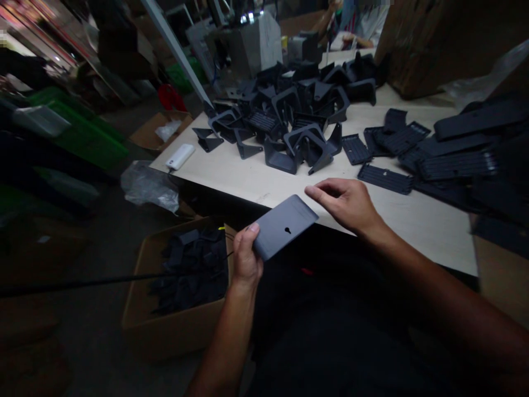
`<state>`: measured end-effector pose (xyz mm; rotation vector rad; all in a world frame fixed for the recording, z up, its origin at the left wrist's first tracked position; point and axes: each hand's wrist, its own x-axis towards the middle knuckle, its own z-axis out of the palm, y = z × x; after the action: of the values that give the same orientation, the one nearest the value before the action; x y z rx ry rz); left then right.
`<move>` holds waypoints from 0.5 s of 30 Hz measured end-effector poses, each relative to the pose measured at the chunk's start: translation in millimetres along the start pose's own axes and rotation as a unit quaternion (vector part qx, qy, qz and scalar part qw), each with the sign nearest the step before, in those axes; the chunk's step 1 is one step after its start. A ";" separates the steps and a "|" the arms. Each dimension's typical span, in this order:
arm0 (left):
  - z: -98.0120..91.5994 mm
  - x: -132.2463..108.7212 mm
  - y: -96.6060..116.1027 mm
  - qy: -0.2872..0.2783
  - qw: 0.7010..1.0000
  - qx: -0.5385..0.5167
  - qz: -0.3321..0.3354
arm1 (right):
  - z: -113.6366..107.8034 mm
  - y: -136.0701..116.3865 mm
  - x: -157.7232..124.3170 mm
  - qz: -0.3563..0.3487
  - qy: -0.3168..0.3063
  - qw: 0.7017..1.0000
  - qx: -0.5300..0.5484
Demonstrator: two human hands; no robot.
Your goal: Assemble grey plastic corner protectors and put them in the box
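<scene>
Grey panel point(278, 223) is being held in the air just off the near edge of the pale table point(231, 179), its smooth face turned up and a small dark slot point(287, 230) showing in it. Its left end is being clamped by the left hand point(247, 253), with the thumb being pressed on the face and the fingers being hidden beneath. The right hand point(347, 204) is being held just beside the far end, seemingly apart from it, with thumb and forefinger being curled toward each other; whether anything is being pinched there cannot be told. The panel is being judged light and stiff, probably plastic, rather slippery and easily scuffed; a hold by the long edges is being favoured. Dark ribbed plates point(385, 178) are being borne by the table, near angled brackets point(279, 157).
</scene>
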<state>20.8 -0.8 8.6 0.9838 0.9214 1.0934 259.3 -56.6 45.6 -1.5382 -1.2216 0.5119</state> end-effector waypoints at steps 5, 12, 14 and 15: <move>3.9 1.0 1.6 0.047 0.996 -0.010 0.078 | 7.6 -1.9 -29.9 0.181 -0.135 0.948 0.225; 8.3 -25.0 -1.1 -0.083 0.995 0.033 0.041 | 40.8 -12.8 -64.5 0.246 -0.165 0.851 0.434; 8.3 -27.9 4.1 -0.100 0.995 -0.015 0.006 | 35.5 -15.0 -68.6 0.201 -0.184 0.874 0.402; 9.0 -28.0 7.1 -0.104 0.994 -0.037 -0.016 | 31.3 -15.4 -70.3 0.170 -0.206 0.888 0.375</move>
<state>21.4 -28.3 21.1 0.9983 0.7205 0.9699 200.0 -105.6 29.9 -0.9793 -0.8755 1.4191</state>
